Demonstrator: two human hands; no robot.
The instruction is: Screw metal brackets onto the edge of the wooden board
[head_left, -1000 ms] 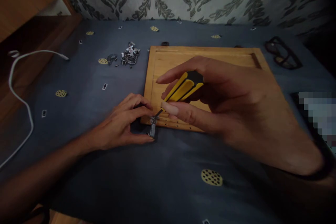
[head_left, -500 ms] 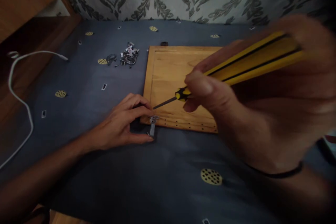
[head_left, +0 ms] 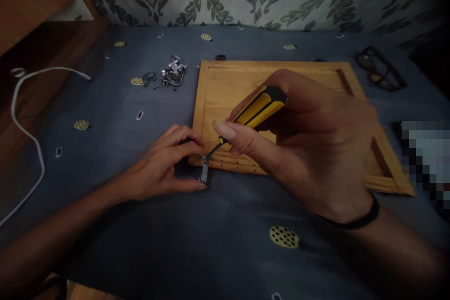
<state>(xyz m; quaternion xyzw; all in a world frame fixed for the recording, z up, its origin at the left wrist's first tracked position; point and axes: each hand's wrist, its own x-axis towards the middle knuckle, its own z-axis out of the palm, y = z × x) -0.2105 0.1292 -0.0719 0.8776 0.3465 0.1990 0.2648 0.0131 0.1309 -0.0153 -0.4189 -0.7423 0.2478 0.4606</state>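
Note:
My left hand (head_left: 168,161) grips a metal cabinet hinge (head_left: 205,168) between thumb and fingers, at the near left corner of a wooden cabinet door (head_left: 225,89). The hinge arm sticks out past the door's near edge. In my right hand (head_left: 298,145) is a yellow and black screwdriver (head_left: 262,108), slanting down to the left. Its tip meets the hinge at the door, though whether it sits in a screw I cannot tell. A row of small dark holes runs along the door's near edge.
A pile of metal hinge parts and screws (head_left: 174,74) lies on the blue patterned cloth (head_left: 116,103). Dark-framed glasses (head_left: 381,70) rest at the back right, with a blurred-out dark-edged object (head_left: 427,159) nearer. A white cable (head_left: 37,143) curves along the left.
My right hand has moved down and forward, bringing the screwdriver tip from above the door onto the hinge. The glasses and the door's right side now show. My left hand stays put.

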